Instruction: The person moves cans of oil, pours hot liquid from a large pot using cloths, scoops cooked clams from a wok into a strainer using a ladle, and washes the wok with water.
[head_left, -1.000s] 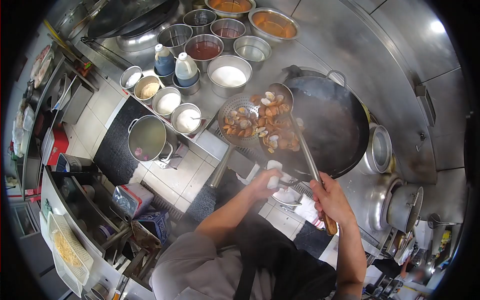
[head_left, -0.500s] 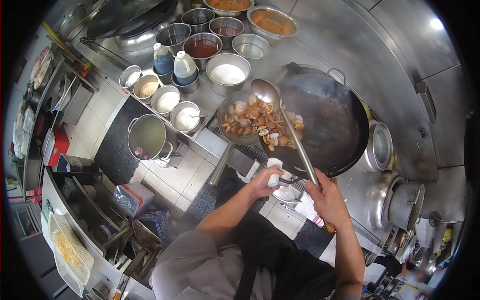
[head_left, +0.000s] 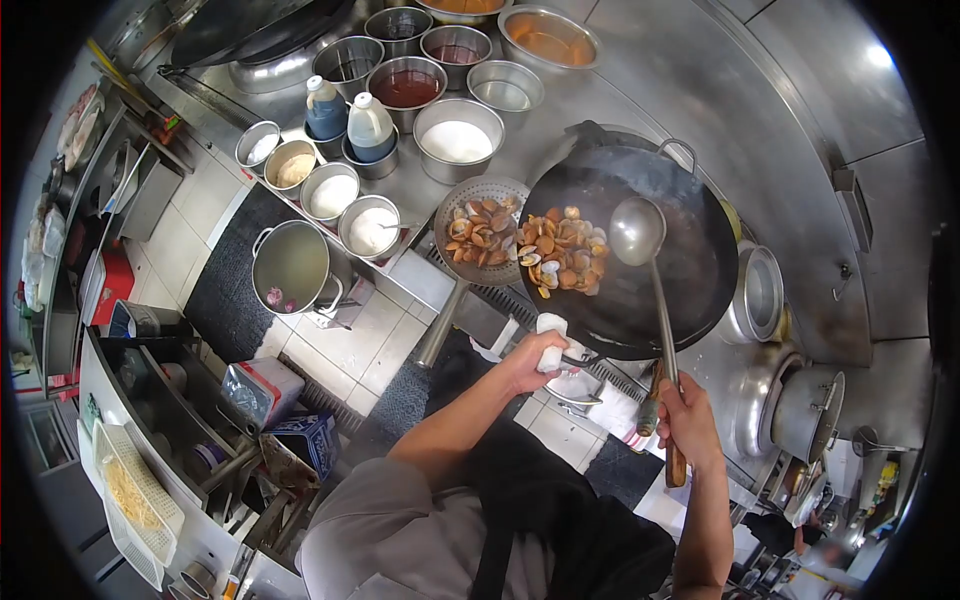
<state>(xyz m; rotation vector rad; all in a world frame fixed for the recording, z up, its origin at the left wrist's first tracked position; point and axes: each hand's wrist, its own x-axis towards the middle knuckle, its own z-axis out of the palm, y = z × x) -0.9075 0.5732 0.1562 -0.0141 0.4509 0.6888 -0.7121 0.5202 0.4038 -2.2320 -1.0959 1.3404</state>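
My left hand [head_left: 528,366] is closed round a folded white cloth [head_left: 551,340] at the near handle of a large black wok [head_left: 690,290]. In my right hand [head_left: 692,425] is a long-handled ladle [head_left: 638,232], its wooden grip end sticking out below the fist. The bowl of the ladle hangs over the wok's middle and looks bare. Clams [head_left: 565,252] in brown shells lie along the wok's left side. More clams [head_left: 483,232] sit in a perforated strainer [head_left: 462,262], which is beside the wok's left rim with its handle pointing toward me.
Metal pots of white seasonings [head_left: 372,230], red sauce [head_left: 406,88] and white powder [head_left: 459,136] stand left and behind. Two bottles [head_left: 370,128] of dark liquid stand among them. A pot of cloudy liquid [head_left: 291,268] is at left. A lidded pot [head_left: 812,412] stands at right.
The ladle has swung right, from above the strainer and clams to over the wok's middle. My right hand moved right and down. The clams now form two separate heaps; my left hand barely moved.
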